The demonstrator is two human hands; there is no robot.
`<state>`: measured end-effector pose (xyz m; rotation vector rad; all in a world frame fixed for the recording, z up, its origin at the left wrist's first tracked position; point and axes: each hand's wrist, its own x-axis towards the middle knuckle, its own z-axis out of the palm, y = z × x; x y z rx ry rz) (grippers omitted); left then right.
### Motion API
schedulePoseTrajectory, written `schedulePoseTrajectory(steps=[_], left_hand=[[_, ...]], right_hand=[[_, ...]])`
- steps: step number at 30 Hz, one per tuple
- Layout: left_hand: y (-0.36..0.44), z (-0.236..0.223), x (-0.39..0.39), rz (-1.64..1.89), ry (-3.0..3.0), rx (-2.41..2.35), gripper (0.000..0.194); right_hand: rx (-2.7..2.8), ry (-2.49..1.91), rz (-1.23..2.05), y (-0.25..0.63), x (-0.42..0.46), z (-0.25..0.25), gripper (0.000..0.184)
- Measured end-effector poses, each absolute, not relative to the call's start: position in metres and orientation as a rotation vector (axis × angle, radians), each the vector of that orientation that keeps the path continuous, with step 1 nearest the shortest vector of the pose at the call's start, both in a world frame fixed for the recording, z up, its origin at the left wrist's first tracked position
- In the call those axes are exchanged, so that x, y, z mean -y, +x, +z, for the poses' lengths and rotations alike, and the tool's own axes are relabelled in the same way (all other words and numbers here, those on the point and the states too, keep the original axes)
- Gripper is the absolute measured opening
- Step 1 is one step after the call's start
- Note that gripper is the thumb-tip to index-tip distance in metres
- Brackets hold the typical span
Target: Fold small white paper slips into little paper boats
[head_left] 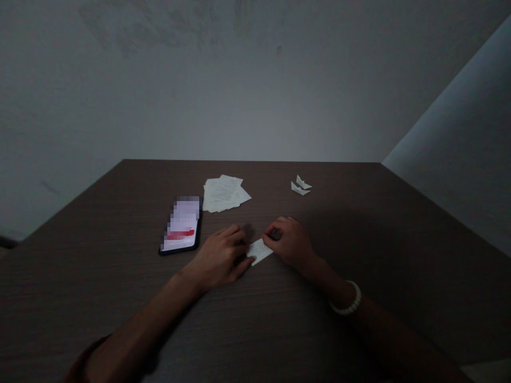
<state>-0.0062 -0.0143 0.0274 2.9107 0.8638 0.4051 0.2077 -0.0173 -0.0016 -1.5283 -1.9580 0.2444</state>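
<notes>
A small piece of printed white paper (260, 252) lies on the table between my two hands. At its left end, my left hand (224, 254) holds it between curled fingers and thumb. My right hand (290, 243) pinches the paper's upper right corner with thumb and forefinger. The ends of the paper are partly hidden under my fingers. Beyond my right hand, two small folded paper boats (301, 186) rest close together on the tabletop.
The brown wooden table (255, 330) meets a grey wall (255, 106) at the back. To the left lies a phone (181, 226) with its screen lit and partly blurred. A loose stack of printed paper sheets (223, 193) sits behind my left hand.
</notes>
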Motion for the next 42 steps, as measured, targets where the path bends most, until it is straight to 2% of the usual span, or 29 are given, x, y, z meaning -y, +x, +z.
schedulePoseTrajectory(steps=[14,25,35,42], left_hand=[[-0.0077,0.0226,0.0138,0.406,2.916,-0.872,0.026],[-0.0089,0.0229,0.0153,0.418,2.964,-0.868,0.026],[-0.0063,0.0234,0.0157,0.326,2.963,-0.862,0.039],[-0.0077,0.0292,0.0163,0.389,2.944,-0.837,0.026]], right_hand=[[1.972,-1.493,0.289,0.2137,0.0145,-0.0073,0.004],[2.155,-1.294,0.21,0.215,0.0134,-0.0051,0.004],[2.158,-1.32,0.233,0.213,0.0146,-0.0029,0.004],[2.144,-1.347,0.265,0.212,0.0154,-0.0016,0.004]])
